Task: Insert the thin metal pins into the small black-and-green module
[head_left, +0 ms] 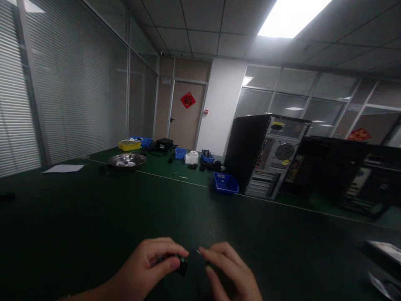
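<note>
Low in the head view, over the green tabletop, my left hand [153,265] pinches a small black part with a bit of green on it [182,266] between thumb and fingertips. Just to its right is my right hand [230,269], fingers curled toward the part but apart from it. A tiny pale sliver [198,251] shows at its fingertips; it is too small and blurred to name. Shadow hides the space between the right thumb and fingers.
A blue bin [225,184] stands beyond my hands, beside a black computer tower [266,156]. Further left are a metal bowl [127,161], a paper sheet [63,168] and a yellow tray [129,145]. A dark flat object [384,255] lies at the right edge.
</note>
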Available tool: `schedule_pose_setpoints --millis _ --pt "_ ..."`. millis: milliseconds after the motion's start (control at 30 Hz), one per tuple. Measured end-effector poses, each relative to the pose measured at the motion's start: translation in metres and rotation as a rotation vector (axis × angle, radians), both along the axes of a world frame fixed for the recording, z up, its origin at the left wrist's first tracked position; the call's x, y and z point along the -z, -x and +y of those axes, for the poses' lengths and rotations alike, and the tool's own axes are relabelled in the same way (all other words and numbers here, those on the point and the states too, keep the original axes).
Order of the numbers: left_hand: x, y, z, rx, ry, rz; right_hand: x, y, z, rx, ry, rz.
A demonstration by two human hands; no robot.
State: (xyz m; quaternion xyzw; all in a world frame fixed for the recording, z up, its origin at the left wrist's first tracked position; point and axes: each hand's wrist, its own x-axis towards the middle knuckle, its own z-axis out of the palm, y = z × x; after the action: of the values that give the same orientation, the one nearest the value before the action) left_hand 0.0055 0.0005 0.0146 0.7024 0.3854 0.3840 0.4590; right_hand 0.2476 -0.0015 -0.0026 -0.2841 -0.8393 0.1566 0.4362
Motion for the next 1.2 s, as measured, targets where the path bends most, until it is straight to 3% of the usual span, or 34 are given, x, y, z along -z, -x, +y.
schedule_pose_setpoints --millis 267,433,533,733,900,1033,1200 --pt "-0.021 -0.003 -0.016 0.302 -0.227 0.368 -0.010 0.004 -0.007 -0.025 0.038 0.023" --pt "-0.024 -0.005 -0.015 0.325 -0.271 0.442 -0.015 0.009 -0.011 -0.044 -0.012 0.082" --pt "-0.021 -0.003 -0.016 0.323 -0.289 0.391 -0.018 0.008 -0.012 -0.013 0.050 0.042" --pt "-0.006 -0.002 -0.014 0.073 -0.446 0.530 -0.016 0.012 -0.012 0.050 0.165 -0.066" --pt "0.004 -0.002 -0.013 0.190 -0.678 0.686 -0.007 0.016 -0.007 0.063 0.386 -0.352" --pt "-0.011 -0.005 -0.024 0.181 -0.618 0.696 -0.003 0.017 -0.010 0.056 0.414 -0.411" --pt "-0.024 -0.014 -0.023 0.250 -0.364 0.701 -0.005 0.015 -0.018 0.025 0.337 -0.361"
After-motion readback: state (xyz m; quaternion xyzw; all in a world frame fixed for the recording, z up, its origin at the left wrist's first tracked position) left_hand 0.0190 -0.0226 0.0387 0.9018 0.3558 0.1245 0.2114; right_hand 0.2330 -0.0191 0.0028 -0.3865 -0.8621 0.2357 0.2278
